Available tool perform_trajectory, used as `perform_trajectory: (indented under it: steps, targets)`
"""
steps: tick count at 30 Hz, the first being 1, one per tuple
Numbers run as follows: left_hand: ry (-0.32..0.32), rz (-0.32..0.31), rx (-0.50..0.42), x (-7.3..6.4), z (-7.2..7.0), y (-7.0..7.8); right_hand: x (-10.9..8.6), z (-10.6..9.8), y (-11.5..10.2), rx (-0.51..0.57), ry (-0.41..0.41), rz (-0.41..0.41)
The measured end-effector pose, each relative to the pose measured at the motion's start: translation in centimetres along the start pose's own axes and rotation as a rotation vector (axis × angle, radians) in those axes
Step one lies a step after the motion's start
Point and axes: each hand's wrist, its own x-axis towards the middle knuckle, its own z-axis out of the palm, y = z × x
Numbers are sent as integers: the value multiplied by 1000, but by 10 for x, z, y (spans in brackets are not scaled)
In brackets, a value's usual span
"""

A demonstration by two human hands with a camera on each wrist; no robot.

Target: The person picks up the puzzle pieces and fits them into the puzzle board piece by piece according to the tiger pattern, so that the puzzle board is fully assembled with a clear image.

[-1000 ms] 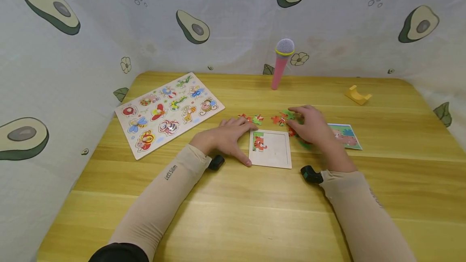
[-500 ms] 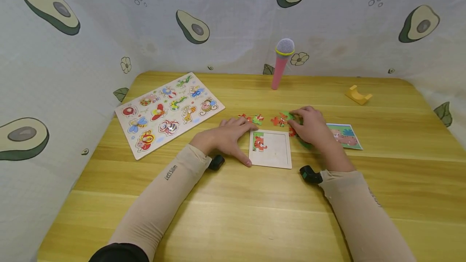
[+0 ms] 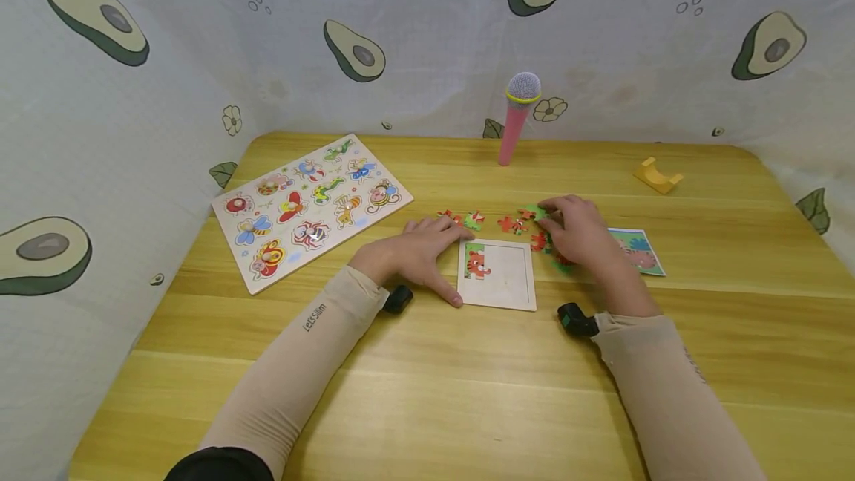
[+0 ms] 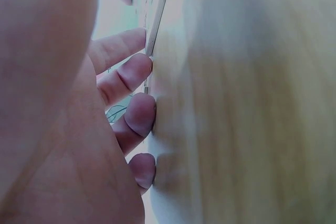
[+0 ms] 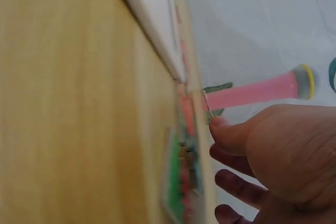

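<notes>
My left hand (image 3: 417, 251) lies spread along the left side of a square puzzle tray (image 3: 510, 295), its thumb and index finger at two corners. In the left wrist view its fingertips (image 4: 140, 114) meet the tabletop by the tray edge. Inside the tray, a tiger-face puzzle piece (image 3: 476, 262) fills the left part. Right of the tray, my right hand (image 3: 580, 232) pinches a green puzzle piece (image 3: 534, 211) by its edge; a thin edge shows at the thumb in the right wrist view. Under that hand lie several red and green puzzle pieces (image 3: 538, 242), partly hidden.
More puzzle pieces (image 3: 473, 220) lie behind the tray. A picture card (image 3: 643, 252) is right of my right hand. An insect peg board (image 3: 314, 206) lies at the left. A pink toy microphone (image 3: 513, 125) stands at the back, a yellow curved block (image 3: 657, 175) at back right.
My right hand has shifted slightly right, uncovering more of the red and green pieces beneath it. The left hand and the tray have stayed in place.
</notes>
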Motion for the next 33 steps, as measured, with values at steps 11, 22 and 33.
perform_trajectory:
  steps: [11,22,33]
  targets:
    - [-8,-4,-8,0,0,0,-13,-26,-19,79,-170,-96]
    - [-8,-4,1,0,1,0,-20,-26,-34,33,-261,-278]
    - [-10,-2,-3,0,0,-1,-18,-8,-43,21,-318,-286]
